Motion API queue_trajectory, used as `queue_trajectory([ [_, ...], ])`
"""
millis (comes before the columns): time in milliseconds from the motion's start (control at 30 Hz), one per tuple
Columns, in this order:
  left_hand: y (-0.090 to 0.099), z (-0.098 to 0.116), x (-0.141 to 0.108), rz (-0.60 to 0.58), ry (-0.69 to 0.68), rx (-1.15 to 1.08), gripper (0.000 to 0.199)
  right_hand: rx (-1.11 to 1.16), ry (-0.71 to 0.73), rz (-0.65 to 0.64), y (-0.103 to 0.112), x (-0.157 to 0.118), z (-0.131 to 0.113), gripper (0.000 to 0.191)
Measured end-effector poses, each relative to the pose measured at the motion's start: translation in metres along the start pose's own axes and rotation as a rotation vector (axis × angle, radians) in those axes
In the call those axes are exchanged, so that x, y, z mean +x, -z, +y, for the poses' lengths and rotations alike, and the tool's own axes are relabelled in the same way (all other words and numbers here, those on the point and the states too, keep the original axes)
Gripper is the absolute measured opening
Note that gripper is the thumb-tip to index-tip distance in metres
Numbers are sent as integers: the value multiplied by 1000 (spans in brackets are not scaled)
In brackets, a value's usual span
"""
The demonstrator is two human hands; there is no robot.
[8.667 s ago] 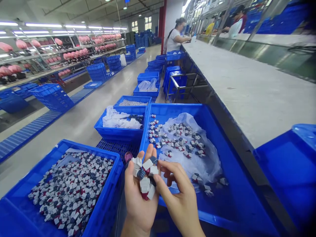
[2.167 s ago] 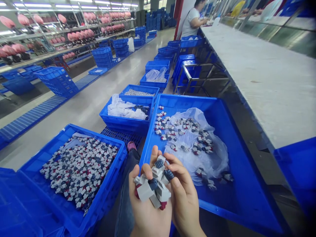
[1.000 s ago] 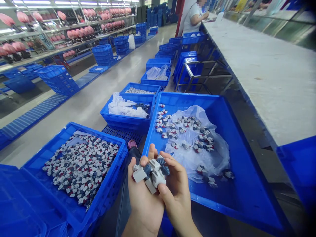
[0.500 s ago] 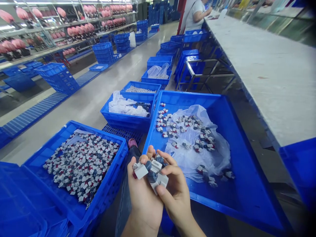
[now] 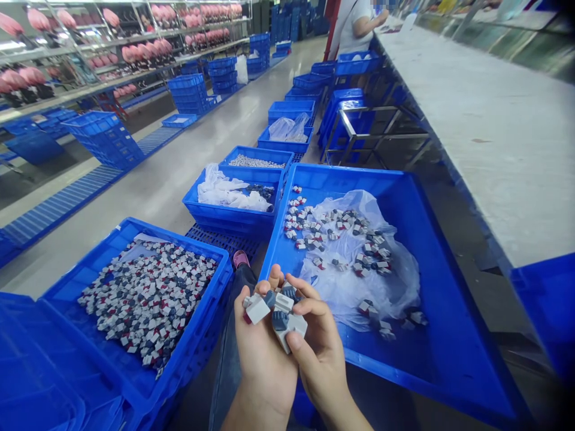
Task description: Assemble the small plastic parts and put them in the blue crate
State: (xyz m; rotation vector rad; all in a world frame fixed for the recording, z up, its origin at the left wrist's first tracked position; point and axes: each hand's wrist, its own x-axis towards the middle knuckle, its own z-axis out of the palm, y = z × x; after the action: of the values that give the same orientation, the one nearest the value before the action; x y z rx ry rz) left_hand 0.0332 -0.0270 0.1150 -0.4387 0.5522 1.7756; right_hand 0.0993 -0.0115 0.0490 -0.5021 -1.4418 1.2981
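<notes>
Several small plastic parts (image 5: 257, 309), pale grey with dark blue-grey and dark red pieces, are cupped between my two hands. My left hand (image 5: 263, 359) lies palm up beneath them, fingers curled round the parts. From the right, my right hand (image 5: 321, 341) closes on the same parts, its thumb pressed against a pale grey piece. Left of my hands is a blue crate (image 5: 220, 258) heaped with similar parts. To the right, a large blue bin (image 5: 453, 335) holds more of them, scattered partly over a clear plastic bag (image 5: 323, 299).
Ahead, a blue crate (image 5: 229, 221) holds white plastic and dark parts. A white-topped table (image 5: 516, 149) runs along the right, with a metal stool frame (image 5: 377, 136) beside it. A person (image 5: 354, 30) is at its far end. Shelves (image 5: 90, 78) with pink items line the left.
My hands have barely moved; the parts in them have shifted slightly, a dark blue-grey piece now showing more clearly. The crates and bin look the same.
</notes>
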Motion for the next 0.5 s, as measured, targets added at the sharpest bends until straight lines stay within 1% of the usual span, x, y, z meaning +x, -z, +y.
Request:
queue_trajectory([
  [100,3,1,3,34,-3,29,30,-160,23,-50,2,2,-2,24],
  [200,9,5,7,33,45,17,26,-374,60,-156,6,4,-7,37],
  [233,11,7,9,22,62,1,26,-468,79,-169,6,4,-9,39],
  [300,13,10,12,-1,88,-30,26,-684,155,-133,7,4,-12,41],
  [367,14,13,15,-20,93,-46,27,-853,256,-49,6,5,-16,38],
  [433,16,14,18,-34,88,-48,27,-904,313,-27,4,5,-18,33],
  [500,19,14,21,-51,72,-50,29,-855,305,-81,2,5,-20,28],
])
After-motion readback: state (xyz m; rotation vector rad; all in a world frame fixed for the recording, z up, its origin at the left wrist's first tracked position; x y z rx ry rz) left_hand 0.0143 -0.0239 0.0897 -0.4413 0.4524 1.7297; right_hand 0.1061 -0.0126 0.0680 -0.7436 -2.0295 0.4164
